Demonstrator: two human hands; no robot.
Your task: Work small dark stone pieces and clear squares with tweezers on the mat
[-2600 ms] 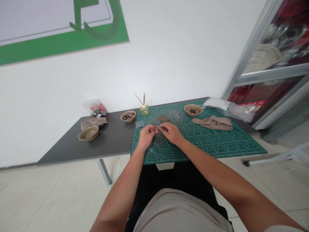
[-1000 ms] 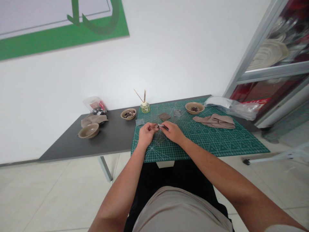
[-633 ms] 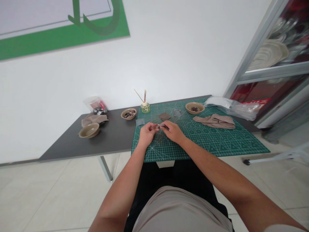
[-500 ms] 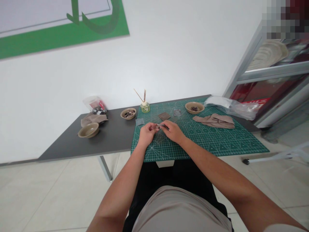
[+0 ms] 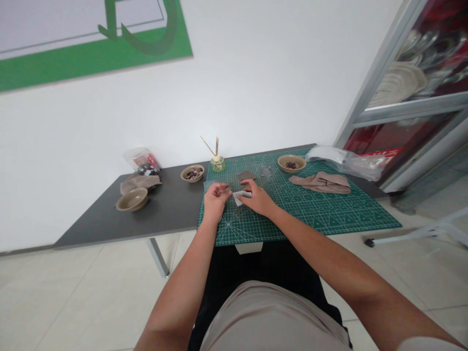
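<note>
Over the green cutting mat [image 5: 314, 210], my right hand [image 5: 257, 199] grips a small pale grey square sheet [image 5: 239, 197], which looks like sandpaper, between thumb and fingers. Close on its left is my left hand [image 5: 215, 196], with bent fingers and the thumb drawn toward them; whatever it may hold is too small to make out. Beyond the hands lie a brown square sheet [image 5: 246, 176] and a grey square sheet [image 5: 266, 171]. Another grey piece [image 5: 208, 185] is partly covered by my left hand.
Bowls with small stones stand at the back left [image 5: 192, 174] and back right [image 5: 291, 164]. A third bowl [image 5: 132, 200] sits left, by a cloth and a plastic container [image 5: 142, 161]. A reed diffuser [image 5: 218, 163], a brown cloth [image 5: 321, 182] and a plastic bag [image 5: 351, 163] also lie around.
My hands have moved slightly apart. The pale grey sheet now shows its flat face in my right hand; before, both hands were together around something small. The view has shifted a little.
</note>
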